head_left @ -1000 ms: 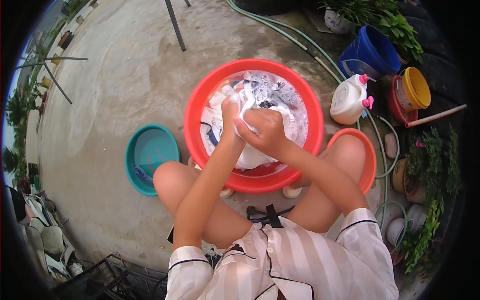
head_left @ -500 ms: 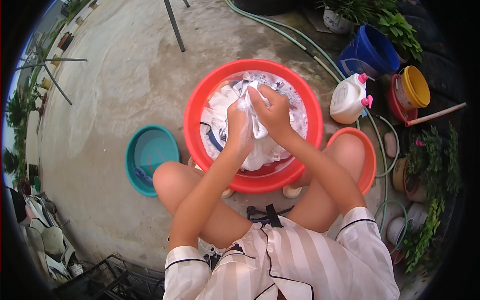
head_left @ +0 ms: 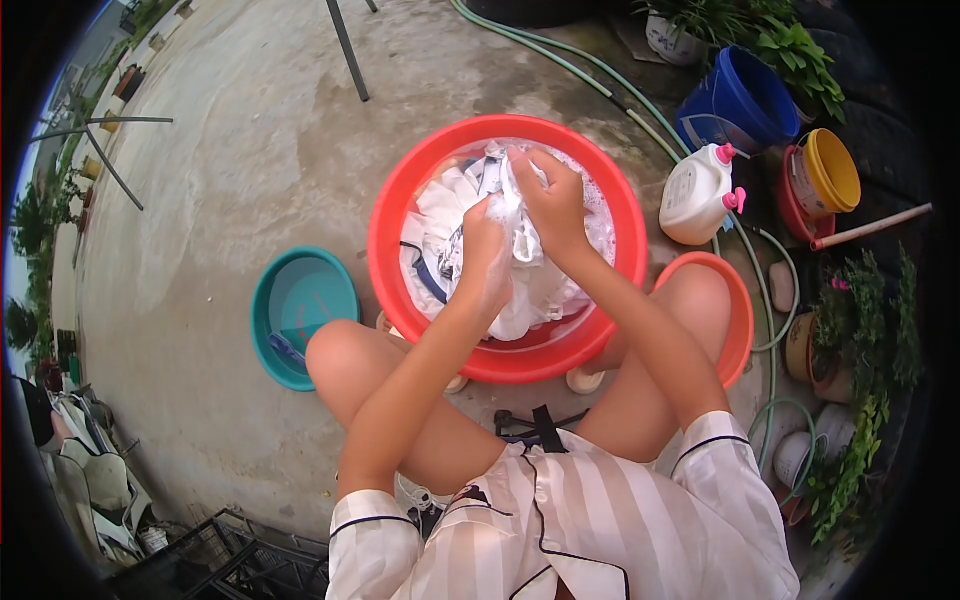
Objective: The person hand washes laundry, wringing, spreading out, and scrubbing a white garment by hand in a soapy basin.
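Observation:
A large red basin (head_left: 385, 235) in front of me holds soapy water and white clothes (head_left: 435, 205), some with dark blue trim. Above it, my left hand (head_left: 485, 240) is closed on a wet white garment (head_left: 525, 245), with suds on its fingers. My right hand (head_left: 550, 195), higher and to the right, grips the same cloth with curled fingers. The garment hangs between the two hands, down toward the other laundry. Which part of the garment each hand pinches is hidden.
A teal basin (head_left: 262, 300) with water and a small blue item stands left. On the right are an orange basin (head_left: 742, 310), a white detergent jug (head_left: 690, 200), a blue bucket (head_left: 705, 115), a yellow bucket (head_left: 835, 170), a green hose (head_left: 590, 65) and potted plants.
My right hand has moved slightly up, and my left hand slightly down. More of the white garment shows between them. The basins and jug stay put.

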Available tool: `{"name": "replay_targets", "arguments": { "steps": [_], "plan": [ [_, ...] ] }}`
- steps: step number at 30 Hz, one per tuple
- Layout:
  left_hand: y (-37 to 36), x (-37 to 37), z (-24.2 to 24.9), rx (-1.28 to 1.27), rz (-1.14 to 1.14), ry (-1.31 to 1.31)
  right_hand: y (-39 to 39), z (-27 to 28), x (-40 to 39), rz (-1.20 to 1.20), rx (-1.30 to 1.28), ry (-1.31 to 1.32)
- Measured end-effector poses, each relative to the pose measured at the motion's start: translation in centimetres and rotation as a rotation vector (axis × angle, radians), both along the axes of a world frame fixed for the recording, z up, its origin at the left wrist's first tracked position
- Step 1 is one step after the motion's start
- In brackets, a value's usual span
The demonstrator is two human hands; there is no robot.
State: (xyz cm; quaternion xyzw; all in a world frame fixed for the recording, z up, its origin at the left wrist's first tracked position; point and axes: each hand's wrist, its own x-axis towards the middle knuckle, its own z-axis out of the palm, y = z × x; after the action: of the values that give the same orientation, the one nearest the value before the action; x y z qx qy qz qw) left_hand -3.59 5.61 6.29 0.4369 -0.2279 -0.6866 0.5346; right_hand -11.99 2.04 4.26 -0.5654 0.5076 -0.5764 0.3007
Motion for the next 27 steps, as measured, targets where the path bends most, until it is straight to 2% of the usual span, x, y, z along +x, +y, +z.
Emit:
{"name": "replay_targets", "arguments": {
  "steps": [2, 3, 6, 9, 10, 11, 15, 19, 22, 23, 26, 27],
  "plan": [
    [-1.0, 0.6, -0.6, 0.016, 0.045, -0.014, 1.5, 0.5, 0.6, 0.028, -0.038, 0.08],
    [-1.2, 0.8, -0.4, -0.005, 0.068, 0.09, 2.4, 1.0, 0.9, 0.069, -0.079, 0.155],
    [-4.7, 3.3, -5.8, -0.077, -0.069, -0.058, 4.7, 1.1, 1.8, 0.272, -0.388, 0.381],
    [-4.5, 3.2, -6.8, -0.052, -0.108, 0.177, 4.5, 0.9, 1.7, 0.281, -0.411, 0.451],
    [-4.4, 3.0, -6.9, -0.043, -0.123, 0.255, 4.2, 0.9, 1.5, 0.219, -0.339, 0.396],
    [-1.9, 1.7, -1.9, -0.054, 0.033, 0.179, 3.5, 0.9, 1.3, 0.155, -0.267, 0.341],
    [0.1, 0.0, 0.0, 0.083, -0.035, 0.005, 0.2, 0.1, 0.0, -0.025, 0.071, 0.03],
    [-0.3, 0.4, 0.0, 0.066, -0.011, 0.028, 1.2, 0.5, 0.3, -0.027, 0.003, 0.194],
    [-1.3, 1.6, -1.4, -0.071, 0.023, 0.197, 3.3, 1.1, 1.2, 0.107, -0.233, 0.305],
    [-2.1, 2.0, -2.4, -0.017, 0.042, 0.162, 3.9, 0.9, 1.4, 0.181, -0.333, 0.379],
    [-1.8, 1.9, -2.2, -0.038, 0.023, 0.158, 4.4, 1.0, 1.6, 0.263, -0.375, 0.416],
    [-1.6, 1.7, -2.0, -0.045, 0.016, 0.156, 4.1, 0.9, 1.5, 0.21, -0.29, 0.373]
  ]
}}
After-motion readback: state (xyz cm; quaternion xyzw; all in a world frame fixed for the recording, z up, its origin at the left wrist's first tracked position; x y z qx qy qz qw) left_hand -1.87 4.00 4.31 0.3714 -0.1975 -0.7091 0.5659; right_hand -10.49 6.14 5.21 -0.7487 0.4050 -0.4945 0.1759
